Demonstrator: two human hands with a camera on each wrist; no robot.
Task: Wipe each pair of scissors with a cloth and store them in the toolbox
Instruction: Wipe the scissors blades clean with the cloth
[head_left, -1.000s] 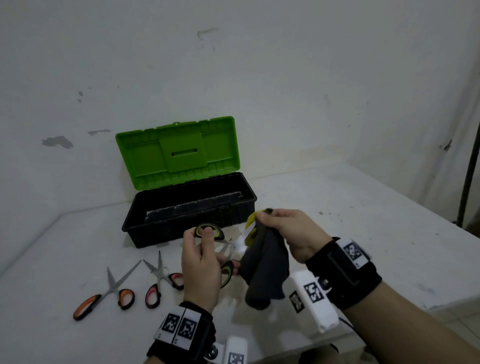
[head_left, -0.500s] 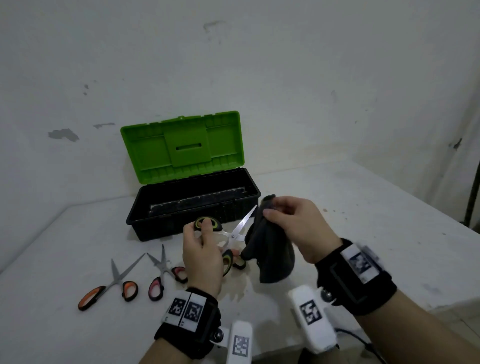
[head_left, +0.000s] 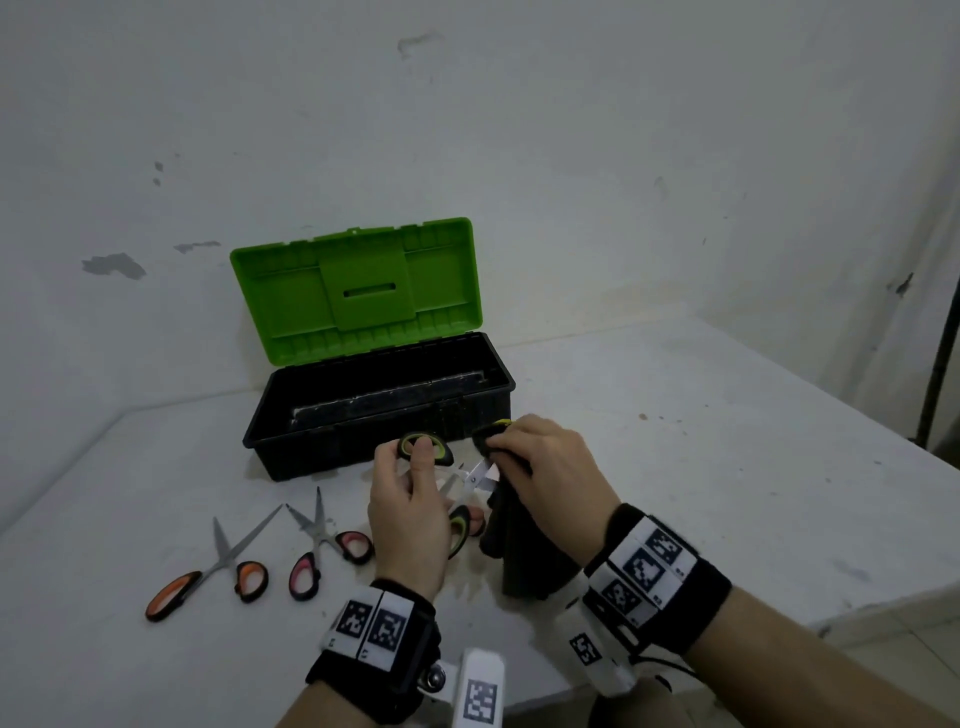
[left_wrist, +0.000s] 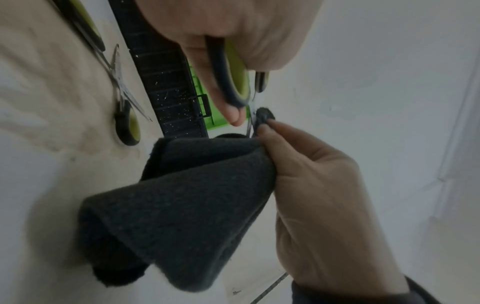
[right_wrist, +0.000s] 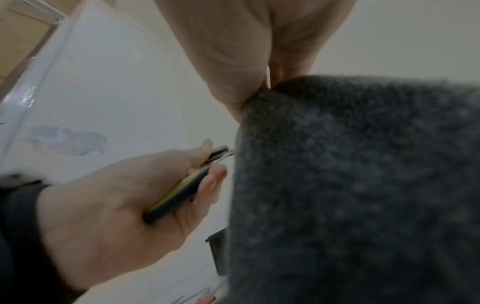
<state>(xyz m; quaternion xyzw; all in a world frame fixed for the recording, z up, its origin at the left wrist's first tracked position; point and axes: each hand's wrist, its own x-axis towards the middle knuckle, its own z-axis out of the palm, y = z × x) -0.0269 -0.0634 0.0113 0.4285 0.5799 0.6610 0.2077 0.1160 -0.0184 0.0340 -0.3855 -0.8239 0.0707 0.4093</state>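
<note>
My left hand (head_left: 441, 483) grips the handles of the green-and-black scissors (head_left: 423, 448), which it holds open in front of the toolbox. Their blade (head_left: 480, 475) runs into a dark grey cloth (head_left: 524, 561). My right hand (head_left: 493, 447) pinches that cloth around the blade, and the rest of it hangs down. The left wrist view shows the handle (left_wrist: 233, 78), the cloth (left_wrist: 194, 205) and the pinching fingers (left_wrist: 267, 127). In the right wrist view the cloth (right_wrist: 363, 185) fills the right side, beside the handle (right_wrist: 182, 189). The black toolbox (head_left: 322, 447) stands open with its green lid (head_left: 358, 291) up.
Orange-handled scissors (head_left: 218, 571) and pink-handled scissors (head_left: 322, 545) lie on the white table (head_left: 727, 467), left of my hands. A wall stands close behind the toolbox. The table's right edge drops to the floor beside a dark pole (head_left: 940, 364).
My right hand has brought the cloth back over the blade, which stood bare half a second ago. My left hand keeps the same grip on the handles.
</note>
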